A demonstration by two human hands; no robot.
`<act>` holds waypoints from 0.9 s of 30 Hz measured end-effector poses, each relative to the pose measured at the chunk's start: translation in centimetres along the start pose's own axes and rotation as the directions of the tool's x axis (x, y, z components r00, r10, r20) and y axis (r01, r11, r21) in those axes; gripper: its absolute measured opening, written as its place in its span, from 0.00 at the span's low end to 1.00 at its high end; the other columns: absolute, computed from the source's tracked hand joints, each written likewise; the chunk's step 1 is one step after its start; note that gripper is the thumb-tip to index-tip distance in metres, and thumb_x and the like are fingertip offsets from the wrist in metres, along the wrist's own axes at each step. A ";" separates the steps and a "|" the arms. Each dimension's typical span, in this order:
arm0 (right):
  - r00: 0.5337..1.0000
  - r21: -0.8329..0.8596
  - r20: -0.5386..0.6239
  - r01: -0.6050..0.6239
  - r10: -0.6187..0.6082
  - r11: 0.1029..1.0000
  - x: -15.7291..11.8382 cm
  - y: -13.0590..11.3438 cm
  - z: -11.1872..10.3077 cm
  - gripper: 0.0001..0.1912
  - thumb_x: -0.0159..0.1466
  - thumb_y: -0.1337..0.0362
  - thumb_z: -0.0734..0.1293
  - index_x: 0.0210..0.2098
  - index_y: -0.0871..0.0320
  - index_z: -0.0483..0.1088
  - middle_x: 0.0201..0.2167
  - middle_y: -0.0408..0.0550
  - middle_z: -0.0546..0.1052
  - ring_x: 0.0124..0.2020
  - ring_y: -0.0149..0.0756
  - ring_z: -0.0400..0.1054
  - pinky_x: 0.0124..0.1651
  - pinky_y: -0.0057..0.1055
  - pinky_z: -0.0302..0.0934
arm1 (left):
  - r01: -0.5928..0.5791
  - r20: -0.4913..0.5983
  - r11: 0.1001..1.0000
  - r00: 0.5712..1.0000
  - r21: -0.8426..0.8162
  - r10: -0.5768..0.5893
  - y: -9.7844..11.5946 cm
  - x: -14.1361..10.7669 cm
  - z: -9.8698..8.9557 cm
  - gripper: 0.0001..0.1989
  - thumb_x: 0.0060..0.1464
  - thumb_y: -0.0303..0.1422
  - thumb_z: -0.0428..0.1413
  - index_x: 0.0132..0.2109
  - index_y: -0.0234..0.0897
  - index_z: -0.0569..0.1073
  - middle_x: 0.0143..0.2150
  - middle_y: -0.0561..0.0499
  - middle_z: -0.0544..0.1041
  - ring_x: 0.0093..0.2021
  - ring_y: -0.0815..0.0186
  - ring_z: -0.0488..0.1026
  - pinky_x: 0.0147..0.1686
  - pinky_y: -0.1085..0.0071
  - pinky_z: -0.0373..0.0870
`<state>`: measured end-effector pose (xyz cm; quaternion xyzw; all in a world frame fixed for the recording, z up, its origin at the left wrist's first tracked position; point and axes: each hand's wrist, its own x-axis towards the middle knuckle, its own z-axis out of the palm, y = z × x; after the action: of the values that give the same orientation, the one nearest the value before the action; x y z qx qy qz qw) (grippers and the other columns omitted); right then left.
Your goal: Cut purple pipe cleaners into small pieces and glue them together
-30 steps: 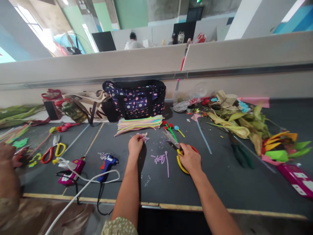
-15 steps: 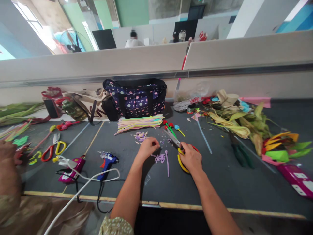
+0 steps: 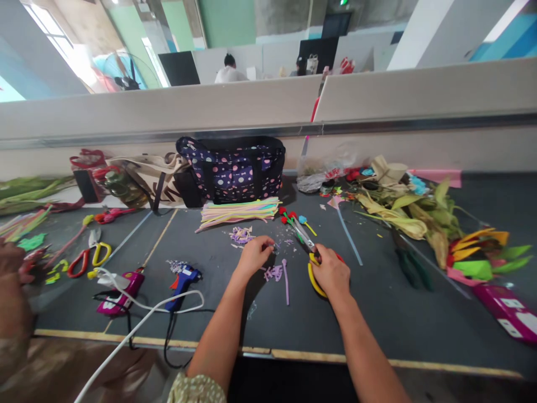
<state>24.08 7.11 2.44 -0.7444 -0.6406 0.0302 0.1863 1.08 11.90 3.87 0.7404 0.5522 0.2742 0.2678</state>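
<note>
Near the scissors (image 3: 307,239), red pompoms (image 3: 284,220)

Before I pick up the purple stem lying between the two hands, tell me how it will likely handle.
The purple stem looks thin, so it is probably very light. It lies straight, suggesting it holds its shape but could bend easily. The knob at its far end may hinder free rolling.
</note>
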 end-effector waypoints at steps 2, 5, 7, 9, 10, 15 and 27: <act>0.997 -0.005 -0.014 -0.074 0.074 0.997 0.3 0.5 -0.3 0.12 0.58 0.63 0.64 0.43 0.51 0.68 0.32 0.41 0.71 0.28 0.28 0.61 0.27 0.26 0.41 | -0.006 -0.047 1.000 0.999 -0.010 0.005 0.4 0.0 0.6 0.11 0.50 0.28 0.53 0.41 0.38 0.75 0.33 0.52 0.76 0.32 0.67 0.70 0.35 0.72 0.64; 0.987 0.037 -0.041 -0.152 0.154 0.988 0.8 1.0 -0.6 0.13 0.58 0.63 0.64 0.44 0.52 0.67 0.32 0.42 0.70 0.27 0.28 0.59 0.27 0.26 0.40 | -0.035 -0.085 0.999 0.996 0.022 0.037 1.6 -0.1 1.6 0.09 0.52 0.29 0.52 0.40 0.38 0.75 0.35 0.50 0.76 0.38 0.66 0.70 0.40 0.71 0.64; 0.983 0.070 -0.052 -0.171 0.175 0.983 1.0 1.0 -0.7 0.13 0.59 0.63 0.64 0.44 0.52 0.68 0.32 0.42 0.70 0.26 0.27 0.58 0.27 0.27 0.40 | -0.076 -0.079 0.993 0.993 0.085 0.083 2.6 0.1 2.2 0.08 0.54 0.31 0.51 0.39 0.39 0.75 0.36 0.50 0.75 0.41 0.64 0.69 0.44 0.69 0.63; 0.984 0.101 -0.055 -0.163 0.169 0.981 1.1 1.0 -0.7 0.13 0.59 0.63 0.64 0.44 0.53 0.68 0.31 0.42 0.70 0.26 0.27 0.57 0.27 0.26 0.40 | -0.074 -0.063 0.983 0.994 0.170 0.086 3.8 0.8 3.0 0.09 0.55 0.33 0.51 0.35 0.39 0.75 0.35 0.48 0.75 0.42 0.62 0.69 0.45 0.68 0.63; 0.985 0.113 -0.059 -0.155 0.163 0.981 1.1 1.0 -0.7 0.13 0.59 0.63 0.64 0.44 0.53 0.68 0.31 0.42 0.70 0.26 0.27 0.57 0.27 0.26 0.40 | -0.049 -0.048 0.977 0.997 0.206 0.061 4.5 1.4 3.4 0.09 0.55 0.34 0.51 0.34 0.38 0.76 0.35 0.47 0.75 0.42 0.62 0.69 0.44 0.67 0.63; 0.983 0.144 -0.096 -0.141 0.155 0.980 0.9 1.1 -0.5 0.14 0.59 0.63 0.63 0.46 0.53 0.68 0.32 0.43 0.70 0.27 0.28 0.57 0.28 0.27 0.40 | 0.087 -0.030 0.934 0.996 0.348 -0.082 7.2 5.4 5.8 0.18 0.55 0.44 0.51 0.36 0.33 0.77 0.38 0.38 0.75 0.46 0.54 0.68 0.43 0.63 0.65; 0.975 0.177 -0.142 -0.146 0.173 0.973 1.0 1.5 -1.2 0.14 0.60 0.64 0.64 0.46 0.53 0.67 0.32 0.43 0.69 0.29 0.28 0.58 0.29 0.27 0.41 | 0.301 -0.089 0.942 0.953 0.145 -0.291 7.4 7.0 6.7 0.12 0.53 0.39 0.52 0.33 0.38 0.77 0.32 0.46 0.78 0.36 0.61 0.74 0.32 0.71 0.64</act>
<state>26.02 7.59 3.24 -0.7755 -0.5571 0.0396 0.2943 12.46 16.16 5.06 0.6582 0.6857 0.2110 0.2281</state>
